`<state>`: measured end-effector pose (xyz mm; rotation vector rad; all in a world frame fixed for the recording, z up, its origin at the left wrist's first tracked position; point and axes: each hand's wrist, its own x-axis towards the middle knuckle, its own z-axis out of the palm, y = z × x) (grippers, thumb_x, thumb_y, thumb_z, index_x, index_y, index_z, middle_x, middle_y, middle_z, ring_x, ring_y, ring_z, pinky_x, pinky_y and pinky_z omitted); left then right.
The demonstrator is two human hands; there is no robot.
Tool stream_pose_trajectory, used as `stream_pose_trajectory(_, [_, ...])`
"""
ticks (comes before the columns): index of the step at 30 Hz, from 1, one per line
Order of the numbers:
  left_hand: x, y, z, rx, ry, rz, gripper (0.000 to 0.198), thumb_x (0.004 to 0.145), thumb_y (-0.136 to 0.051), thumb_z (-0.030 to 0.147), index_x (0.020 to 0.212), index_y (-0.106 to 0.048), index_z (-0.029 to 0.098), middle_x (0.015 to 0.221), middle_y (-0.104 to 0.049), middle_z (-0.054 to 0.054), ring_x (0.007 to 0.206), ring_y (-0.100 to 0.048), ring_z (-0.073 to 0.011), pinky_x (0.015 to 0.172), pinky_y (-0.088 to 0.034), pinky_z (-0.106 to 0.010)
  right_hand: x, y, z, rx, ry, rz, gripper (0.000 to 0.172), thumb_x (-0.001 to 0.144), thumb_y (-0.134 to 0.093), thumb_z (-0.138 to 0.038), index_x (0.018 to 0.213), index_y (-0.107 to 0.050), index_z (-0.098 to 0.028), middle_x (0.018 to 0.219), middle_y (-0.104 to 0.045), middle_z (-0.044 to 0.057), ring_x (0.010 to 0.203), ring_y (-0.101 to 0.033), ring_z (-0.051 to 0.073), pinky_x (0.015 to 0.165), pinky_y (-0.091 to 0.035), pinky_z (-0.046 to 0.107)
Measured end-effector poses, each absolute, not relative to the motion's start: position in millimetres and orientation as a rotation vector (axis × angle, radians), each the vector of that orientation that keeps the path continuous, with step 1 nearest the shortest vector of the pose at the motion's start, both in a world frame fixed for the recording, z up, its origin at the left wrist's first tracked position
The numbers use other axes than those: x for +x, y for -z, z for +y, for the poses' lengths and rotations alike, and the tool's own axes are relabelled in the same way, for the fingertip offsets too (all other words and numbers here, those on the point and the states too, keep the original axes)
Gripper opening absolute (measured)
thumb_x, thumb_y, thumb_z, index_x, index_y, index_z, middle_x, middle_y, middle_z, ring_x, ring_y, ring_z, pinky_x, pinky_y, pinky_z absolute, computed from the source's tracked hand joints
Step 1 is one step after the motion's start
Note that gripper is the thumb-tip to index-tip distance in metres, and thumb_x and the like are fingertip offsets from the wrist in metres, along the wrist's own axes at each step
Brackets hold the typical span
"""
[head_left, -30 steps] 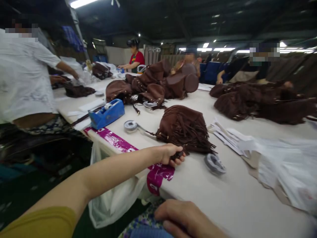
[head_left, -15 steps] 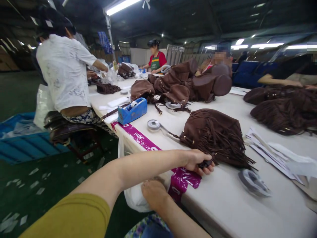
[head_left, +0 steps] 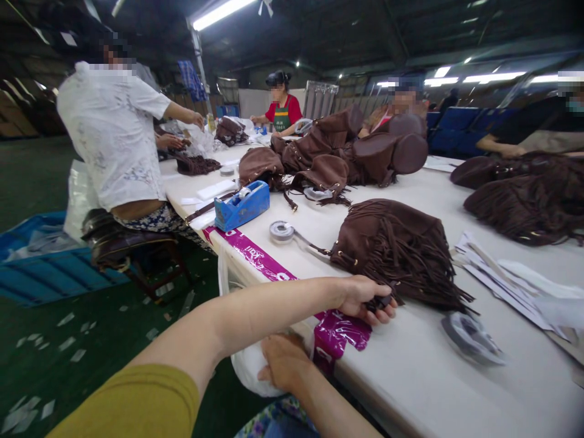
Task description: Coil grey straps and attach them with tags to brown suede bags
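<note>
A dark brown fringed handbag point(head_left: 387, 237) lies on its side on the white table in front of me. My left hand point(head_left: 370, 299) reaches across to its near edge, fingers closed round a small dark brown strap piece point(head_left: 379, 302) by the fringe. Under my left forearm, my right hand point(head_left: 283, 360) is at the mouth of a white plastic bag point(head_left: 249, 368) hanging off the table edge. The thumb shows, but the other fingers are mostly hidden, so what they hold cannot be made out. Purple printed tape point(head_left: 340, 331) runs along the edge beside it.
A blue tape dispenser point(head_left: 241, 207) and a grey ribbon roll point(head_left: 281, 231) stand left of the handbag. Another wrapped roll point(head_left: 472, 340) and papers point(head_left: 511, 286) lie right. More brown bags point(head_left: 319, 146) are heaped behind. A co-worker in white point(head_left: 109, 134) sits at left; others work farther off.
My right hand has turned slightly at the plastic bag, its thumb now showing apart. My left hand keeps its hold in nearly the same place. The co-worker in white has leaned left.
</note>
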<state>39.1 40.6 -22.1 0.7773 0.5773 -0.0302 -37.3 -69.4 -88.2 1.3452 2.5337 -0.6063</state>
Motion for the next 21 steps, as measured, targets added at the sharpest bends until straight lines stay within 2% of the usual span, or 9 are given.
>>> stream_pose_trajectory(3, [39,22,40,0.778,0.021,0.590,0.029,0.100,-0.025,0.025,0.078,-0.042,0.016,0.064,-0.037,0.002,0.045,-0.035,-0.0077,0.039,-0.022,-0.013,-43,95,-69,1.359,0.598,2.481,0.048,0.053,-0.085,-0.017,0.099,-0.071,-0.009,0.106,-0.070,0.021,0.089,-0.068,0.037,0.072,-0.054,0.043])
stream_pose_trajectory(6, [39,21,40,0.776,0.023,0.597,0.030,0.100,-0.026,0.026,0.077,-0.042,0.016,0.064,-0.037,0.002,0.044,-0.035,-0.0075,0.039,-0.023,-0.013,-47,102,-69,1.344,0.570,2.447,0.030,0.057,-0.076,-0.004,0.087,-0.074,-0.006,0.091,-0.073,0.021,0.081,-0.069,0.038,0.066,-0.054,0.043])
stream_pose_trajectory(11, [37,18,39,0.767,0.028,0.592,0.031,0.100,-0.025,0.026,0.077,-0.043,0.016,0.063,-0.035,0.003,0.044,-0.036,-0.0077,0.040,-0.022,-0.013,-46,112,-71,1.342,0.551,2.522,0.024,0.063,-0.064,0.002,0.083,-0.074,-0.006,0.100,-0.071,0.023,0.097,-0.065,0.037,0.085,-0.048,0.045])
stream_pose_trajectory(15, [37,21,39,0.759,0.021,0.585,0.030,0.100,-0.026,0.026,0.078,-0.042,0.016,0.063,-0.035,0.003,0.045,-0.035,-0.0080,0.041,-0.022,-0.013,-45,122,-74,1.480,0.621,2.547,0.024,0.067,-0.054,0.006,0.069,-0.072,-0.009,0.086,-0.073,0.021,0.091,-0.065,0.038,0.081,-0.047,0.046])
stream_pose_trajectory(18, [37,22,39,0.754,0.018,0.574,0.029,0.100,-0.026,0.027,0.078,-0.042,0.016,0.064,-0.035,0.003,0.046,-0.035,-0.0085,0.041,-0.022,-0.014,-41,127,-74,1.625,0.780,2.579,0.023,0.061,-0.057,0.008,0.059,-0.069,-0.012,0.078,-0.073,0.019,0.087,-0.066,0.038,0.079,-0.046,0.045])
stream_pose_trajectory(21, [37,22,40,0.753,0.022,0.562,0.030,0.100,-0.025,0.025,0.077,-0.042,0.016,0.063,-0.035,0.003,0.046,-0.034,-0.0085,0.041,-0.022,-0.013,-35,131,-70,1.772,1.110,2.615,0.024,0.052,-0.060,0.009,0.051,-0.064,-0.015,0.067,-0.071,0.014,0.081,-0.066,0.036,0.075,-0.047,0.041])
